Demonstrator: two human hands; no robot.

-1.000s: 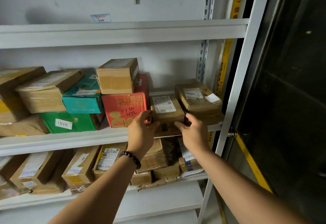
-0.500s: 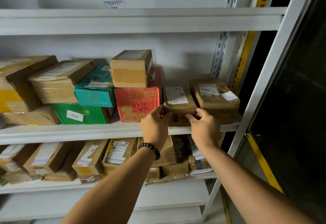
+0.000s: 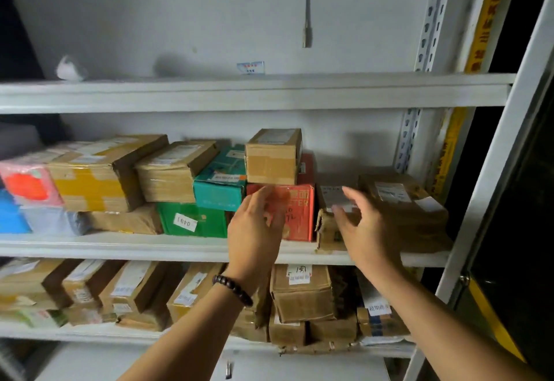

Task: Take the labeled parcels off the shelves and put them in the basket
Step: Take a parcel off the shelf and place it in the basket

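We are finding both hands open and gripping nothing — the small brown parcel [image 3: 331, 215] is lying just beyond the right hand [image 3: 364, 224], the left hand [image 3: 254, 230] hovering further off — its long axis running away from the fingertips.

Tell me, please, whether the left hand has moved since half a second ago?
Yes. The left hand has let go of the small brown parcel and shifted left, now open in front of the red box.

bare forearms, dark beaded bracelet [image 3: 233, 290] on left wrist
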